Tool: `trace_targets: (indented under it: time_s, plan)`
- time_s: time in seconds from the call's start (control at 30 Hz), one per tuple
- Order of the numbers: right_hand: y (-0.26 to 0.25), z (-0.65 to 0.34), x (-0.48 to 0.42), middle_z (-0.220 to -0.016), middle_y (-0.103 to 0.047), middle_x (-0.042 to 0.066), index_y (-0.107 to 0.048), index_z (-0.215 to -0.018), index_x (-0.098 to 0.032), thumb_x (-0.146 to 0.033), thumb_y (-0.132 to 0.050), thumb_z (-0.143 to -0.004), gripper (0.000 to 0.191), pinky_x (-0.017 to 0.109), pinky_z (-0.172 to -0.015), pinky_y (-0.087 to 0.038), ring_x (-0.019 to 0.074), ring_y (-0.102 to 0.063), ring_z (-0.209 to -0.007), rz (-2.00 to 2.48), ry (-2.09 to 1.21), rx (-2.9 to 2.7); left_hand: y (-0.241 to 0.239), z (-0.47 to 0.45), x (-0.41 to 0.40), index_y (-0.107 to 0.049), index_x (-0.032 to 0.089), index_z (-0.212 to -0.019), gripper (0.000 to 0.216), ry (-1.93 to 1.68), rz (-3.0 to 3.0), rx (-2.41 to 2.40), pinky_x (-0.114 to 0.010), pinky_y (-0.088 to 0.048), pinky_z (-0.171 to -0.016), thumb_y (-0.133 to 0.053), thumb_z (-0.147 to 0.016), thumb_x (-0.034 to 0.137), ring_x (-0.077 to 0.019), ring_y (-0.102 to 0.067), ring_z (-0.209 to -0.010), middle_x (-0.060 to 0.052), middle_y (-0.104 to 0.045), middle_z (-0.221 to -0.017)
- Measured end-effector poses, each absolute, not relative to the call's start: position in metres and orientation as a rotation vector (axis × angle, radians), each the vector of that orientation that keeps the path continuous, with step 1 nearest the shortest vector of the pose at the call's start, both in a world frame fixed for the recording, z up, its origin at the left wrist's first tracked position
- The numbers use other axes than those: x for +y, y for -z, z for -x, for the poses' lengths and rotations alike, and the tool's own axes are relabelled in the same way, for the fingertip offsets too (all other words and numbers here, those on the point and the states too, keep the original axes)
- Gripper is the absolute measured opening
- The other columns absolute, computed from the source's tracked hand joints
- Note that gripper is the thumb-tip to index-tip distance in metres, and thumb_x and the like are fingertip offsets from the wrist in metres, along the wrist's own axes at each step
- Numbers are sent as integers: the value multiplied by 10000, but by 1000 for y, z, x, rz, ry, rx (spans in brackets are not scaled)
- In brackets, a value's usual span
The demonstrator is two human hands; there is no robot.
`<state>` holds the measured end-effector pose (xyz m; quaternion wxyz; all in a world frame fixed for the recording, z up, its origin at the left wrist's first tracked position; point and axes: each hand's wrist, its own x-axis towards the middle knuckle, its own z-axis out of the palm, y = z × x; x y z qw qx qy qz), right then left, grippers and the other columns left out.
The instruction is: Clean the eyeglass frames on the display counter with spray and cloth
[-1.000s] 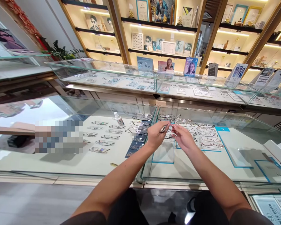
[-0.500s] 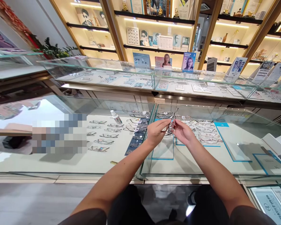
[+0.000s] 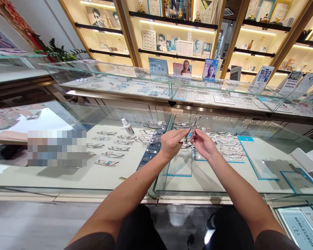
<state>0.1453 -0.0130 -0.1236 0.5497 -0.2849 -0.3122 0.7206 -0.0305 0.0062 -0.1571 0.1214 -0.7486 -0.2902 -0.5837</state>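
Both my hands meet above the glass display counter (image 3: pixel 172 187), holding one thin metal pair of glasses (image 3: pixel 192 131) between them. My left hand (image 3: pixel 172 143) pinches its near side with curled fingers. My right hand (image 3: pixel 203 144) pinches the other side, fingertips pressed together. One temple of the glasses sticks up and away from my fingers. Under the glass, rows of other eyeglass frames (image 3: pixel 112 148) lie on a pale tray.
A small white bottle (image 3: pixel 127 126) stands on the counter left of my hands. A second glass showcase (image 3: pixel 169 91) runs behind, with brochures and lit shelves (image 3: pixel 177 38) beyond. A white box (image 3: pixel 306 161) sits at the right edge.
My hands and the glasses have stayed together and shifted slightly upward in view; the glasses have turned a little between my fingers. The camera tilted slightly.
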Motion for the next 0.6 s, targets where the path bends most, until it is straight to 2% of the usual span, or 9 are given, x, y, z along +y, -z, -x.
trace_targets:
  time_s: [0.2,0.4,0.43,0.5,0.6]
  plan:
    - [122,-142,-10,-757,-632,-23,-705,-813,-242,-285,-828,-770,137,277,-701,-492,136,-574,-741,691,-1659,-752,148,29,5,-838,246,-1019,281,1672,2222,-1012,-308,-617,-790,-585,-914,183,-210,-801,-894,-79,-843,-989]
    - [113,-151,-4,-772,-649,-18,-697,-744,-224,-320,-861,-697,196,266,-668,-464,128,-563,-722,677,-1624,-919,131,22,-2,-802,223,-945,174,1869,2427,-1002,-299,-596,-844,-665,-939,330,-199,-772,-910,-85,-823,-952]
    - [112,-154,-2,-756,-635,-19,-696,-727,-220,-338,-866,-689,210,263,-664,-459,125,-551,-713,688,-1610,-982,127,21,-3,-798,217,-936,183,1939,2475,-1078,-302,-593,-823,-677,-927,354,-198,-759,-883,-85,-816,-944]
    - [110,-161,1,-735,-608,-19,-690,-710,-217,-388,-867,-692,247,267,-667,-452,129,-532,-707,714,-1575,-1123,122,20,-4,-788,202,-926,251,2138,2576,-1343,-285,-568,-685,-709,-887,437,-178,-709,-746,-80,-796,-901]
    - [111,-167,6,-746,-588,-15,-669,-715,-218,-476,-863,-706,323,285,-700,-450,140,-524,-726,718,-1541,-1289,115,20,-1,-767,176,-927,412,2461,2641,-1850,-224,-397,-461,-817,-749,544,-118,-564,-538,-48,-728,-760]
